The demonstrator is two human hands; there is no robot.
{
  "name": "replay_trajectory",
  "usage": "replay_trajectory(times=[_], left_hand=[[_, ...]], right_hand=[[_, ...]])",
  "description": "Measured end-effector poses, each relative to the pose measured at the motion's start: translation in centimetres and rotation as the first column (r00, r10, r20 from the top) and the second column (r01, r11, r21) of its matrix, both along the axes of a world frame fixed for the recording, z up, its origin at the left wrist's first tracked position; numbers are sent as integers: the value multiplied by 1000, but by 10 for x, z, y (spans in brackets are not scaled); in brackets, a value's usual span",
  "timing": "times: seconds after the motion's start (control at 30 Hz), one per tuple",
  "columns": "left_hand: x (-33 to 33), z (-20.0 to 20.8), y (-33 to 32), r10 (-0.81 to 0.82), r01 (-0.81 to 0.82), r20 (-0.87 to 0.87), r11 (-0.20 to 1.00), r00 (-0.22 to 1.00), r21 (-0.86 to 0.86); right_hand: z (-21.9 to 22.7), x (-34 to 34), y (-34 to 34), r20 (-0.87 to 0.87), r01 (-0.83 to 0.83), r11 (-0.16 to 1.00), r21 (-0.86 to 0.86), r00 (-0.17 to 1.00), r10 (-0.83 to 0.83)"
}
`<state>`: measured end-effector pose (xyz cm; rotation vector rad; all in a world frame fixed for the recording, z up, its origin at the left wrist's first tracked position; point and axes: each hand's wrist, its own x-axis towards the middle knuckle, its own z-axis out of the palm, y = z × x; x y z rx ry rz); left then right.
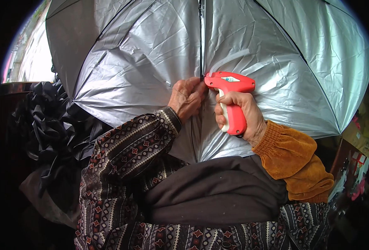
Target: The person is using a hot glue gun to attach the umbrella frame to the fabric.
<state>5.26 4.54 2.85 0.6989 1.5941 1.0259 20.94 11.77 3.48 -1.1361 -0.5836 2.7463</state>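
Observation:
An open umbrella (151,54) spreads before me, its silver-coated inner side toward me and its dark ribs fanning out. My right hand (247,110) is wrapped round the handle of a red and white tagging gun (235,83), fingers on the white trigger. The gun's nose points left and meets the middle rib (201,46). A strip of clear plastic fasteners (230,58) sticks up from the gun's top. At that same spot my left hand (188,99) pinches the rib and the silver cloth, fingertips close to the gun's nose. The exact contact point is hidden by the fingers.
Crumpled black fabric (51,121) is heaped on the left. Dark cloth (218,187) covers my lap under the umbrella's near edge. On the right stand a cardboard box (353,135) and assorted small packages (357,166). Bright light enters at the upper left.

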Motion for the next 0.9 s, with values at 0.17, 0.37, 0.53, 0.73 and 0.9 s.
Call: replay_trajectory(times=[0.17, 0.37, 0.53, 0.73, 0.9], left_hand=[[-5, -9, 1, -85, 89, -46, 992, 995, 93], [-21, -23, 10, -217, 222, -60, 970, 974, 101], [-43, -1, 43, -333, 438, -484, 891, 809, 120], [-59, -5, 136, 314, 67, -565, 831, 763, 552], [-50, -7, 153, 443, -47, -530, 797, 723, 602]], right_hand=[[-9, 2, 2, -59, -8, 1000, 22, 998, 9], [25, 10, -3, 104, 34, 992, 120, 993, -47], [59, 7, 45, 68, 41, 953, 299, 996, -64], [34, -57, 124, -87, 251, 765, 593, 965, -249], [18, -86, 125, -160, 345, 716, 607, 935, -315]])
